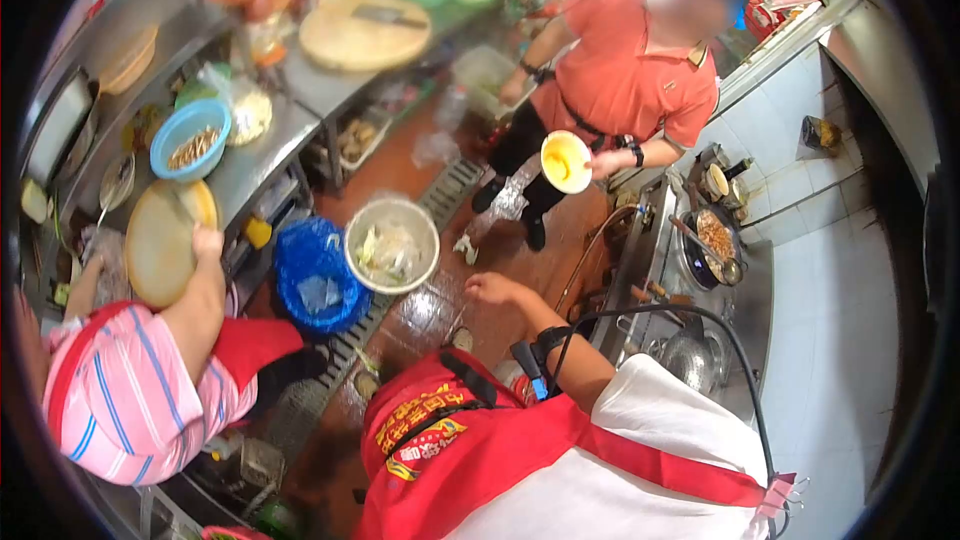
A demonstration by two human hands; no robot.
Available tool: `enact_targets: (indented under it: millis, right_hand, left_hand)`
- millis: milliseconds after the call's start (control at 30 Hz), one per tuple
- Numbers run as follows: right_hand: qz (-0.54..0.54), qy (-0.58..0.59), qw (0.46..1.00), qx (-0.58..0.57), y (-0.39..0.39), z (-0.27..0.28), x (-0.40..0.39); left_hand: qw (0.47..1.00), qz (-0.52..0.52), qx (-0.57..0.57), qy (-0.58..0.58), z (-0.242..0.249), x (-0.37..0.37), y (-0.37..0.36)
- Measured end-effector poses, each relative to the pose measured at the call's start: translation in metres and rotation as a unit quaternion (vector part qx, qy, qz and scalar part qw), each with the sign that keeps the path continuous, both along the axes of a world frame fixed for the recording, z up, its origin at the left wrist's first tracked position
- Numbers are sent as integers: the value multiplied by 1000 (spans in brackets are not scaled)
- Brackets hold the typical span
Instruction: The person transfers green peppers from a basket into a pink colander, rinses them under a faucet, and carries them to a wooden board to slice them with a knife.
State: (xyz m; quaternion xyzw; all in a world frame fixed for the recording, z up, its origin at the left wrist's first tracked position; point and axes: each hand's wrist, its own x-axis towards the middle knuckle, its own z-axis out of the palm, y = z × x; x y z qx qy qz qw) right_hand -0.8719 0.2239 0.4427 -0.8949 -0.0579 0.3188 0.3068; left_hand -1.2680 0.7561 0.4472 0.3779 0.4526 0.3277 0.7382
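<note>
My right hand (pixel 492 288) is stretched forward over the wet floor, its fingers loosely bent and nothing visible in it. Nearest to it stands a pale plastic tub (pixel 437 248) holding leafy scraps and what looks like clear plastic. Beside that tub is a bin lined with a blue bag (pixel 290 270), with some clear plastic inside. I wear a red apron (pixel 450 430) over a white shirt, and a black band circles my right forearm. My left hand is out of view.
A co-worker in a coral shirt (pixel 620 70) holds a yellow bowl (pixel 565 162). Another, in pink stripes (pixel 130 390), touches a round board (pixel 150 260). The stove at right carries a wok of food (pixel 715 240). A drain grate (pixel 450 190) crosses the floor.
</note>
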Motion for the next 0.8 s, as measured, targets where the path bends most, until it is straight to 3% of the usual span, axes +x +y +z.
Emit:
enact_targets:
  millis: [100, 167, 233, 333, 400, 433, 500, 533, 567, 633, 667, 700, 733, 800]
  right_hand:
    - [10, 53, 998, 30, -18, 9, 32]
    - [8, 76, 997, 34, -27, 48, 55]
    - [4, 52, 996, 67, -54, 35, 82]
    - [12, 12, 992, 127, -81, 20, 122]
    - [10, 54, 988, 144, -89, 30, 145]
    - [-4, 59, 983, 172, -92, 29, 154]
    - [27, 112, 983, 145, -97, 32, 175]
    - [29, 129, 980, 146, -93, 40, 181]
    - [29, 142, 978, 147, -93, 47, 190]
    - [44, 158, 975, 148, -92, 47, 206]
    - [46, 167, 973, 150, -92, 44, 216]
    - [46, 174, 972, 149, -93, 41, 226]
    - [58, 167, 974, 140, -93, 38, 237]
    - [73, 158, 976, 128, -93, 32, 263]
  left_hand:
    - [999, -8, 30, 24, -7, 27, -49]
    - [998, -5, 48, 43, -9, 34, -83]
    - [995, 1, 69, 65, -12, 31, -116]
    - [990, 41, 90, 97, -12, -15, -162]
    - [990, 74, 83, 90, -19, -59, -193]
    - [994, 86, 52, 45, -30, -88, -205]
    - [967, 28, -177, -180, -82, -184, -214]
    - [995, 52, 83, 29, -54, -137, -262]
    - [898, 122, 268, 327, 15, -44, -325]
    - [894, 128, 302, 305, -29, -59, -344]
    - [846, 142, 320, 402, 15, -1, -376]
    - [938, 123, 208, 246, -66, -75, -357]
    - [935, 133, 206, 256, -61, -68, -369]
    - [961, 272, 38, 35, -42, 10, -401]
